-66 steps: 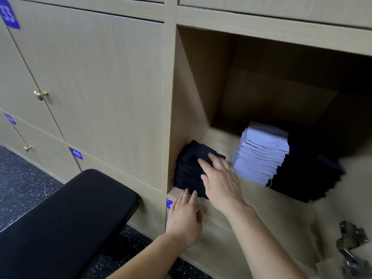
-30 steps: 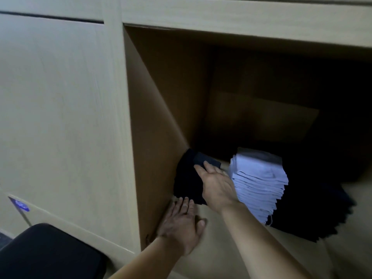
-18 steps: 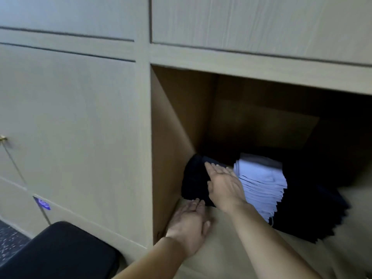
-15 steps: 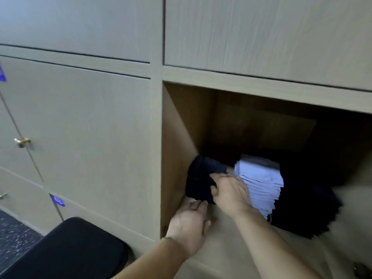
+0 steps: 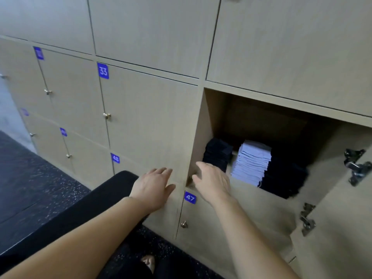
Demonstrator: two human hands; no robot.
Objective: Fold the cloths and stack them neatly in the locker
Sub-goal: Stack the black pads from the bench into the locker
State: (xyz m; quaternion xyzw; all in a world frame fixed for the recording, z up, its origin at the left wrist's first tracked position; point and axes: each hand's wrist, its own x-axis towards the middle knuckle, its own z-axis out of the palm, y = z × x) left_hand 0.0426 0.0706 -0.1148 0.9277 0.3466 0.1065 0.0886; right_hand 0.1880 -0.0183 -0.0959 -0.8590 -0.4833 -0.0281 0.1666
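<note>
The open locker holds three stacks of folded cloths: a small dark navy stack at the left, a light blue stack in the middle, and a large dark stack at the right. My right hand hovers with relaxed fingers just in front of the locker's lower left corner, apart from the navy stack and holding nothing. My left hand is spread flat in front of the closed door left of the opening, also holding nothing.
The locker's door stands swung open at the right, with metal hinges showing. A black padded bench lies below my left arm. Closed numbered lockers 33, 48 and 47 surround the opening. Dark speckled floor is at the left.
Both hands have drawn back out of the locker; my right hand left the navy stack and my left hand left the shelf edge. The view has pulled back and to the left.
</note>
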